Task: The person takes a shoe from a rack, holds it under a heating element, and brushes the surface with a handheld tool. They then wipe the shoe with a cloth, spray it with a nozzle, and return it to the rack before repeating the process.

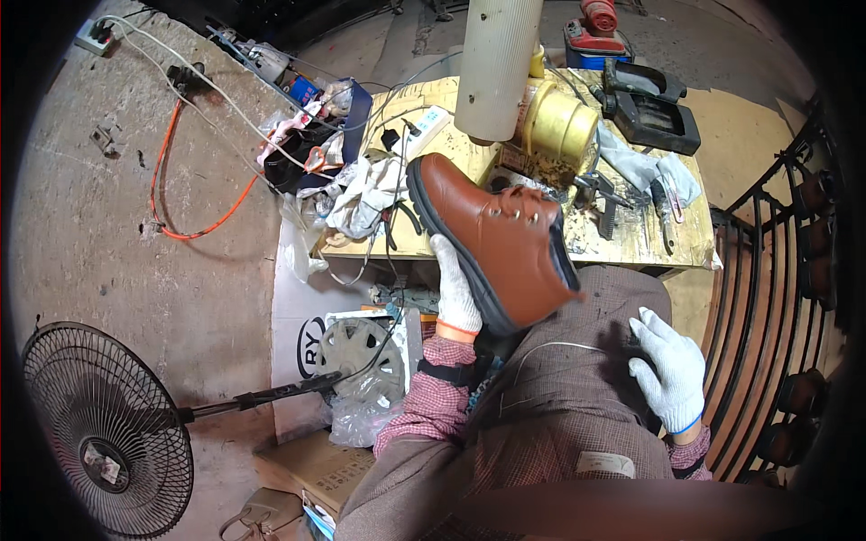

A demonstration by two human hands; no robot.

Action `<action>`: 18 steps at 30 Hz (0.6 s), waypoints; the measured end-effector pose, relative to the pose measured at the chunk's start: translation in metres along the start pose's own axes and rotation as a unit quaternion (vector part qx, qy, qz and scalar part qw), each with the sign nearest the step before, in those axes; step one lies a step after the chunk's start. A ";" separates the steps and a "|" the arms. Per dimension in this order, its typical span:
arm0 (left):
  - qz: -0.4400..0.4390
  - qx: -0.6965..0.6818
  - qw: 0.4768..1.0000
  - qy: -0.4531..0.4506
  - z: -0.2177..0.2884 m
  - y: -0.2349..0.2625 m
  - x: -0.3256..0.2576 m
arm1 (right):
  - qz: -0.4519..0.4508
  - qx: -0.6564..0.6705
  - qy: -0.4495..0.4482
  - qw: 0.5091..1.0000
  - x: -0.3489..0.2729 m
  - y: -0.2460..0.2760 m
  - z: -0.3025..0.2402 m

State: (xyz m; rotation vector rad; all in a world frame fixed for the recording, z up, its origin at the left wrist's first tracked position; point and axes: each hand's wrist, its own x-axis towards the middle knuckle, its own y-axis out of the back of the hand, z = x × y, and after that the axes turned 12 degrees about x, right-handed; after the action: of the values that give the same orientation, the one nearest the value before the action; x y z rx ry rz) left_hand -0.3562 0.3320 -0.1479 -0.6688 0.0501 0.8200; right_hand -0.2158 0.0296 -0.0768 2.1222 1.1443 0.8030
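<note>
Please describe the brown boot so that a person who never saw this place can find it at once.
Find the yellow-topped workbench at upper centre. Over its near edge, the white-gloved left hand holds the boot, toe toward the upper left. Its reddish-brown upper, laces and thick black sole set it apart from the yellow bell-shaped fitting beyond.

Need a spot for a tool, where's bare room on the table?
Bare wood shows on the right edge of the table, beside the red-and-white tool, and between the power strip and ribbed tube. Crowded: the left, under white cloth, and around the yellow cylinder. The boot hides some.
</note>
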 end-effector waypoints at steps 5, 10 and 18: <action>0.033 0.060 0.997 -0.033 0.022 -0.024 0.021 | 0.008 -0.006 -0.033 0.999 -0.013 0.002 0.000; 0.134 0.128 0.972 -0.146 0.028 -0.010 0.042 | 0.028 0.003 -0.050 0.998 -0.024 -0.006 0.015; 0.288 0.262 0.877 -0.283 0.080 -0.045 0.081 | 0.000 -0.026 -0.032 0.999 0.001 0.003 0.038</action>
State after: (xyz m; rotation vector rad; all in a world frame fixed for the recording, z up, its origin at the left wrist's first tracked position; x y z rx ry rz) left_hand -0.2856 0.4090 -0.0834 0.1397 -0.0635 1.4855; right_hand -0.1856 0.0208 -0.0986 2.0908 1.0794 0.7518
